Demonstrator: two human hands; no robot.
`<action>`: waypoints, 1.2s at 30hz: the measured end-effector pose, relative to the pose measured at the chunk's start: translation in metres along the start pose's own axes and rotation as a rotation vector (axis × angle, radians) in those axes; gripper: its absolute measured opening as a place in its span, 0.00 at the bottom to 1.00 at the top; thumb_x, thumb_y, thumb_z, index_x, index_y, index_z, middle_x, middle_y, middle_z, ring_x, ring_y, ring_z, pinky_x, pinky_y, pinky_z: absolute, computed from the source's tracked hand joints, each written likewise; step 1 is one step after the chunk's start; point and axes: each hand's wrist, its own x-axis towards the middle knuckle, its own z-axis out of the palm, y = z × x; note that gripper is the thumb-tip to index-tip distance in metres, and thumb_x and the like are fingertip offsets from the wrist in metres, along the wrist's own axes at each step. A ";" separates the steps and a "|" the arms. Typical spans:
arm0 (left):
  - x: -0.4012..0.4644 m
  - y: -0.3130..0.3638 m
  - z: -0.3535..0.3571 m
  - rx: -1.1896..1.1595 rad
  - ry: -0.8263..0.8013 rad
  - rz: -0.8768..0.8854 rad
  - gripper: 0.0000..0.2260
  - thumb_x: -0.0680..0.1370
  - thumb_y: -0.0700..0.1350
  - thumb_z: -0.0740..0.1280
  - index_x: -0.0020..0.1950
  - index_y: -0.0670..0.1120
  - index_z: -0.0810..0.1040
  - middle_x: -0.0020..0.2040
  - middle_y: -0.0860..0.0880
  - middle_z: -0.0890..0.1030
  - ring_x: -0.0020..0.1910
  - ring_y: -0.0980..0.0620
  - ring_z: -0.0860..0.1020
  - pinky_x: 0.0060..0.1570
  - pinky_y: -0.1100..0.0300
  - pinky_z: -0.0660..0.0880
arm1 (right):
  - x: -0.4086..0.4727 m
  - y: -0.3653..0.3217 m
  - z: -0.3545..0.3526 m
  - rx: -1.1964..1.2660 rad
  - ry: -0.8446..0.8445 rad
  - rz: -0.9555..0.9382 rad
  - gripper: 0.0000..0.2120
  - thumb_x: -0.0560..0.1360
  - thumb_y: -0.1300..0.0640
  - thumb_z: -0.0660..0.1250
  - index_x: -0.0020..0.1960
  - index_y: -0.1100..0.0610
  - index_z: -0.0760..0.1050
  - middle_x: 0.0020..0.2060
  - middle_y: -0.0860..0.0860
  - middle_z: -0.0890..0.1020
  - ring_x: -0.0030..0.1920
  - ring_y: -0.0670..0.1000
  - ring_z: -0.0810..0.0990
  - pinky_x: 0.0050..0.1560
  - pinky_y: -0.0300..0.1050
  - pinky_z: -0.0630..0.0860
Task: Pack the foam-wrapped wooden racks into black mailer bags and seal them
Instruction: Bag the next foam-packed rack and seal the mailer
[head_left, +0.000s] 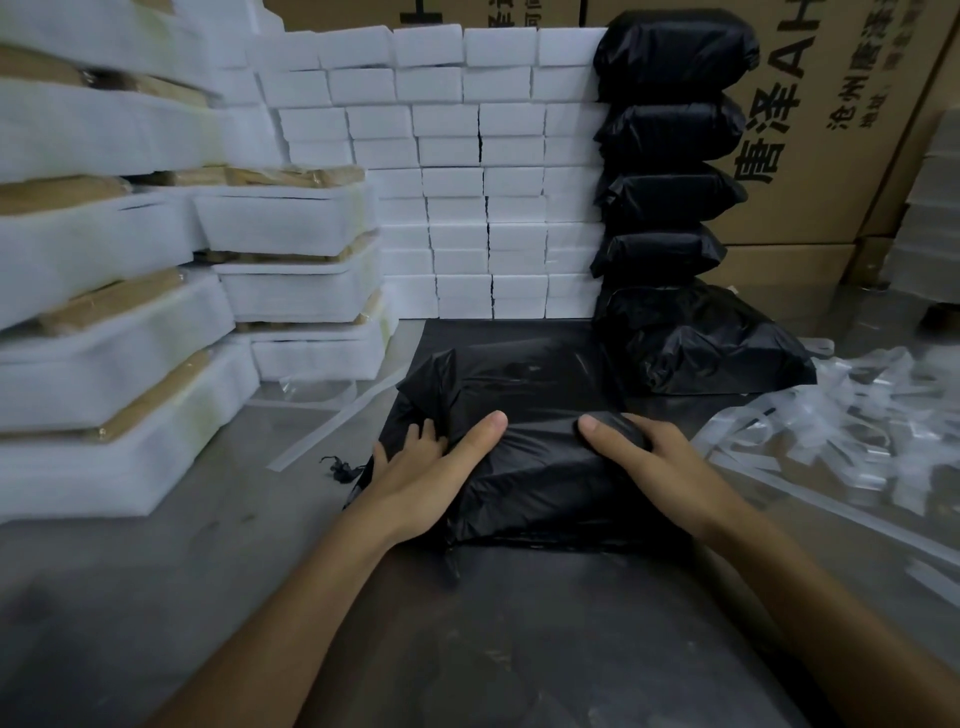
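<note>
A: Where's the filled, crinkled black plastic mailer bag (540, 467)?

B: Lying on the dark sheet-covered patch of the grey work surface (156, 571), middle of view, lumpy over whatever is inside. Contents hidden by the plastic.

A: And the left hand (431, 473)?

B: On the bag's left end, fingers curled into the bunched plastic there, thumb stretched flat across the top. Gripping the bag.

A: The right hand (644, 457)?

B: On the bag's right end, thumb laid over the top, pointing toward the other thumb. Fingers wrapped over the far edge and mostly hidden. Holding the bag, by the look of it. Thumbs apart, not touching.

A: What else close by?

B: Stack of sealed black mailer parcels (670, 156), piled high behind and to the right, leaning against a wall of white foam blocks (488, 171). One more black parcel (711, 353) on the surface at the foot of that pile, well wrinkled.

A: On the left?

B: Piles of white foam-wrapped wooden racks (104, 322), pale wood showing at the open ends. Two piles, the nearer one blurred.

A: Behind it all?

B: Brown cardboard cartons with dark printed characters (810, 130). Off to the right, a loose heap of clear plastic strips (841, 415) spread over the surface. A small black scrap of plastic (340, 467) just left of the held bag.
</note>
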 end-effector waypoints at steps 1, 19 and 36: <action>0.000 0.000 0.000 0.022 0.006 -0.006 0.55 0.59 0.83 0.42 0.80 0.54 0.53 0.81 0.52 0.46 0.78 0.51 0.37 0.73 0.44 0.32 | 0.000 -0.001 -0.001 -0.006 -0.006 0.015 0.33 0.61 0.21 0.68 0.53 0.44 0.84 0.49 0.42 0.87 0.52 0.43 0.85 0.62 0.50 0.77; -0.006 0.024 0.024 -1.190 0.017 0.230 0.21 0.63 0.55 0.81 0.52 0.48 0.86 0.55 0.46 0.85 0.55 0.48 0.83 0.55 0.53 0.79 | -0.009 -0.032 0.035 1.191 -0.002 -0.119 0.28 0.76 0.46 0.68 0.72 0.59 0.72 0.66 0.57 0.79 0.67 0.56 0.78 0.67 0.54 0.74; 0.043 -0.027 0.018 0.480 0.269 0.126 0.33 0.74 0.74 0.49 0.75 0.60 0.63 0.78 0.60 0.58 0.77 0.57 0.54 0.70 0.31 0.46 | 0.028 -0.042 -0.055 1.340 0.430 -0.028 0.17 0.78 0.47 0.66 0.62 0.55 0.80 0.55 0.53 0.86 0.53 0.53 0.86 0.47 0.48 0.84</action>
